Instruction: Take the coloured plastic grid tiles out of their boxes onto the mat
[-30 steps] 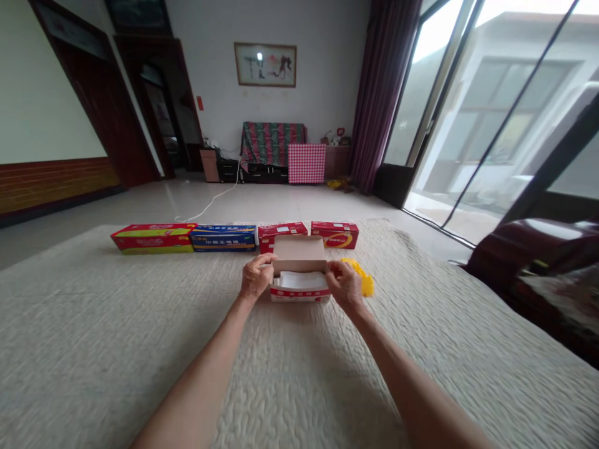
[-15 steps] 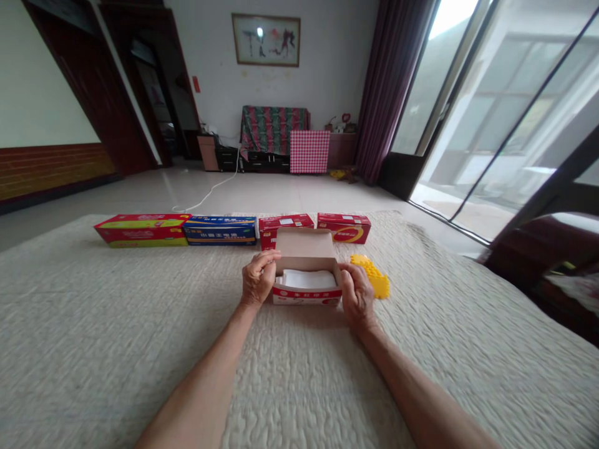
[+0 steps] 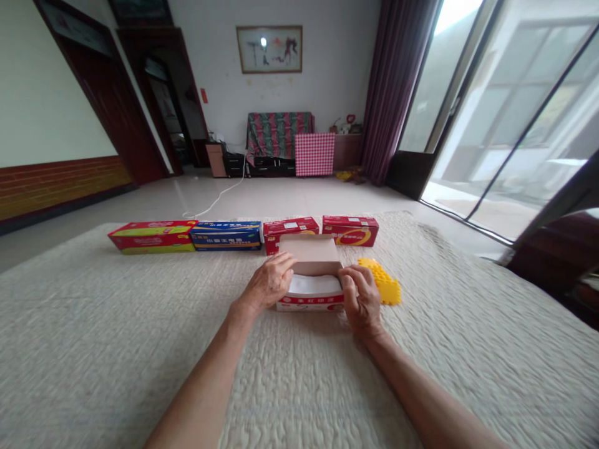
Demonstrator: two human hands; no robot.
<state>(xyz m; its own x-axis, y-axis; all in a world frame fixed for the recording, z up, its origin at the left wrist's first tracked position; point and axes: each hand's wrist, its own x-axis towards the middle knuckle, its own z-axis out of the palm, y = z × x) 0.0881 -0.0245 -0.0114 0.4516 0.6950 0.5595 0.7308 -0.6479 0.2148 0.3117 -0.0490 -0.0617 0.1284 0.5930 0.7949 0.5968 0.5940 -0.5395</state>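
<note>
In front of me on the quilted cover stands a small red and white cardboard box [image 3: 309,305], its lid [image 3: 309,248] raised at the back. White, paper-like material [image 3: 314,285] lies inside it. My left hand [image 3: 271,280] is closed at the box's left end, fingers bent over the rim; its fingertips are partly hidden. On the opposite end, my right hand [image 3: 362,296] grips the side wall with the thumb in front and fingers on top. Just beyond the right hand lie yellow toothed plastic pieces [image 3: 388,289].
Behind the open box is a row of cartons: a red and yellow-green one [image 3: 156,237], a blue one [image 3: 227,237] and two red ones, left [image 3: 276,229] and right [image 3: 350,231]. The quilted cover [image 3: 116,337] spreads around them. A white cable [image 3: 218,198] crosses the floor beyond.
My left hand has shifted right and inward over the box's left end, its fingers now further across the rim. My right hand keeps its hold. The view has tilted slightly.
</note>
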